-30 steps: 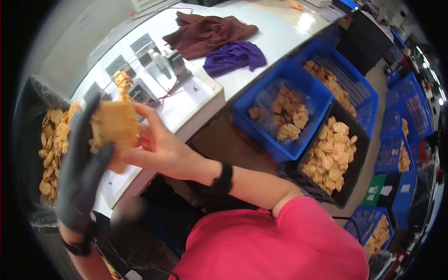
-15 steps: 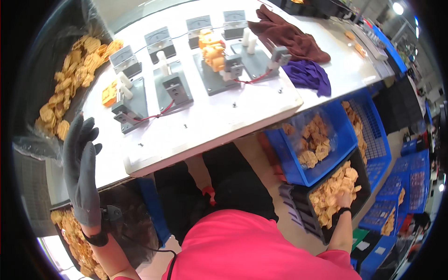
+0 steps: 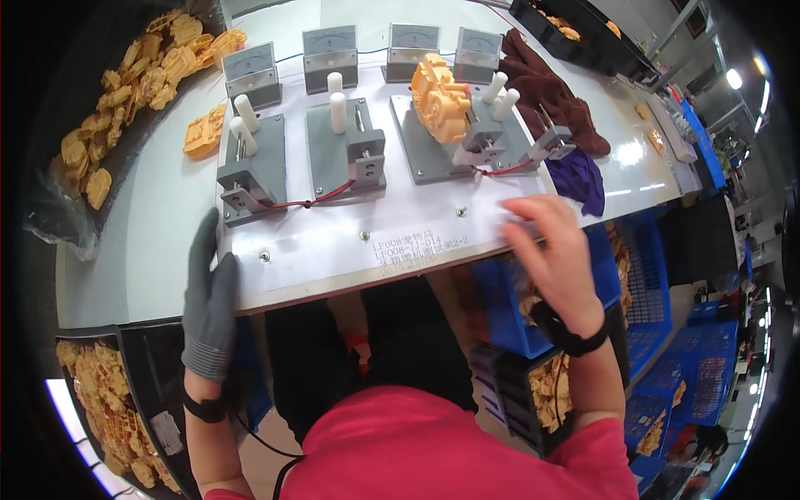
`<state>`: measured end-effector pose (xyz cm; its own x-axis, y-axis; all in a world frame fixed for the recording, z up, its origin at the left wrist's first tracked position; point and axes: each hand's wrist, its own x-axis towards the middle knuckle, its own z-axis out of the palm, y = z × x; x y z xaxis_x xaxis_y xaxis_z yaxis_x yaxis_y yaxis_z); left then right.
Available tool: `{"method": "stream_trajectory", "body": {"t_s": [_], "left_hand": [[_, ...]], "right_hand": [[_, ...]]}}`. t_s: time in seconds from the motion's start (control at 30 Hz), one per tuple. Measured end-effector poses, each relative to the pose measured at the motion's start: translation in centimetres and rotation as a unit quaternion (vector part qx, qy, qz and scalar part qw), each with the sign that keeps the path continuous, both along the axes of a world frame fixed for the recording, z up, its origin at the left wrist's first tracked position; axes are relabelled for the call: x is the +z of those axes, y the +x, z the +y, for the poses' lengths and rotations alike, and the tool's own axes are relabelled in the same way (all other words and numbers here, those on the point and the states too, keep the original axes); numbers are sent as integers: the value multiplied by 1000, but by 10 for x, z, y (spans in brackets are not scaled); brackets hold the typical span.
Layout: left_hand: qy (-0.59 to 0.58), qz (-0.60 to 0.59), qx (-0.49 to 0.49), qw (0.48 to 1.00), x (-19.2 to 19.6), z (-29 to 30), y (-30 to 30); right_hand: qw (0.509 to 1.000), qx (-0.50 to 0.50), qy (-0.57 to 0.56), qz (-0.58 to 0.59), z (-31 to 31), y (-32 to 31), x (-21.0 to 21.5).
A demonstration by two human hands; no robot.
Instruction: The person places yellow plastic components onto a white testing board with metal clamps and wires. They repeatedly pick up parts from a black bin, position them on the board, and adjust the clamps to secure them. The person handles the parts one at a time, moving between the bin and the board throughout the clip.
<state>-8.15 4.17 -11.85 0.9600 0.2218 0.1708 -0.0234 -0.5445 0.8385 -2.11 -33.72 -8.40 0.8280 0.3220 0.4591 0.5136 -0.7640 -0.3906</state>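
Observation:
My left hand (image 3: pixel 210 300), in a grey glove, rests at the front left edge of the white board (image 3: pixel 325 246), fingers stretched and thumb apart. My bare right hand (image 3: pixel 554 262) is over the board's front right edge, slightly blurred, with spread fingers and nothing visible in them. On the board stand several grey test fixtures with white pegs, among them the leftmost fixture (image 3: pixel 265 167) and the second fixture (image 3: pixel 321 154). A yellow-orange plastic gearbox-like part (image 3: pixel 439 98) sits on the third fixture. A similar plastic part (image 3: pixel 204 132) lies left of the board.
Analog meters (image 3: pixel 330 60) line the back. Many similar parts fill a plastic-lined container (image 3: pixel 52 100) at far left, a black bin (image 3: pixel 133 367) at lower left and bins at right, including a blue crate (image 3: pixel 596 250). Brown cloth (image 3: pixel 554 96) and purple cloth (image 3: pixel 575 187) lie at the right.
My right hand has come up from the black bin of parts to the board's edge, with nothing visible in it. My left hand has moved right, to the board's edge. The view has shifted.

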Motion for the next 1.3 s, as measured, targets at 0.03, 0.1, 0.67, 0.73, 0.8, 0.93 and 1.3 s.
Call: {"method": "stream_trajectory", "body": {"t_s": [0.03,0.1,0.67,0.73,0.8,0.93,1.3], "left_hand": [[41,-2,-12,999,-3,-4,0],[37,-1,-5,999,-2,-12,-1],[53,20,3,998,-3,-11,-5],[51,19,1,998,-3,-9,-4],[50,19,0,999,-3,-9,-4],[45,20,2,999,-2,-10,-4],[38,13,1,999,-2,-11,-5]], "right_hand": [[999,28,23,23,13,8,-1],[997,77,-17,-6,21,22,-3],[995,27,14,92,31,23,-6],[996,31,7,78,30,23,-7],[997,37,-2,63,29,23,-9],[998,22,21,53,32,20,-11],[999,33,13,23,29,20,-16]]}}
